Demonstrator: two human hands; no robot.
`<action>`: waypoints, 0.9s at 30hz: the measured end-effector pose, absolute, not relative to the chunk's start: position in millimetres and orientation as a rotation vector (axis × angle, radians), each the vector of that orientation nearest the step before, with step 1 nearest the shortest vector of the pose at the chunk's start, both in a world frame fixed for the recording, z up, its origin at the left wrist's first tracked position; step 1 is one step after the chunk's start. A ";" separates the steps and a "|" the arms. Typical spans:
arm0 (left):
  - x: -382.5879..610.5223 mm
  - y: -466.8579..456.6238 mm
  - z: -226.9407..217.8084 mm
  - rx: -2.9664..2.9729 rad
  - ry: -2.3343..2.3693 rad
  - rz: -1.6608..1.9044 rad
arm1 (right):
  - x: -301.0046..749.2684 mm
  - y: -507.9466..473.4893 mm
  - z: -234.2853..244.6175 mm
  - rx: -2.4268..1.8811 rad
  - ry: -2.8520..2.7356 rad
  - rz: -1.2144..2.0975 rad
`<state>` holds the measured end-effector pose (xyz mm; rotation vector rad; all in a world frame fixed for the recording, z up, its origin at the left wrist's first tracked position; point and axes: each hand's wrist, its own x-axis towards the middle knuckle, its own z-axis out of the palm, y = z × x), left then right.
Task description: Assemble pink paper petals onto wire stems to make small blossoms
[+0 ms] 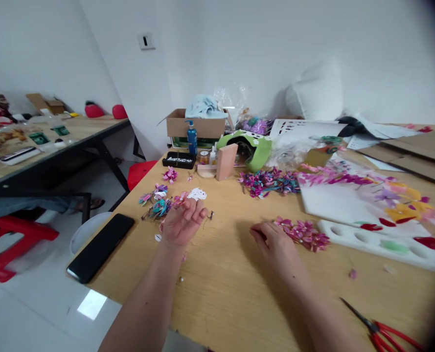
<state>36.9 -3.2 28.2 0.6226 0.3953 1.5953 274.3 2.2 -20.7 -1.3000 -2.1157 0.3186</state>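
Observation:
My left hand (183,224) is raised over the table, palm turned up and fingers curled in. A pink petal piece (180,197) shows right at its fingertips; whether they pinch it is unclear. Behind that hand lie teal and pink flower pieces (160,208) and a pile of white petals (197,194). A small dark-stemmed piece (211,215) is just right of the fingers. My right hand (276,244) is low over the tabletop, thumb and fingers pressed together, their contents hidden. Beside it rests a bunch of magenta flowers (305,234).
A black phone (102,248) lies at the left table edge. Red-handled scissors (382,332) are at the front right. A white foam strip (378,242) with hollows holds petals. Farther back are a purple-blue flower pile (268,182), a wooden block (226,162) and a blue pump bottle (192,138).

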 end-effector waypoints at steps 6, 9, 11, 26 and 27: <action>40.1 -1.6 26.2 0.615 0.365 1.559 | 274.6 2.3 -18.9 -1.307 -2.124 0.310; 40.5 0.1 25.6 0.595 0.331 1.561 | 277.5 3.1 -17.7 -1.288 -2.130 0.304; 40.4 0.8 25.0 0.579 0.314 1.562 | 281.4 3.0 -13.2 -1.265 -2.124 0.311; 56.4 -2.3 23.7 0.625 0.373 1.388 | 314.3 -9.9 23.5 -1.731 -2.214 0.515; 56.8 -1.9 22.8 0.632 0.382 1.381 | 312.7 -10.0 21.1 -1.779 -2.251 0.475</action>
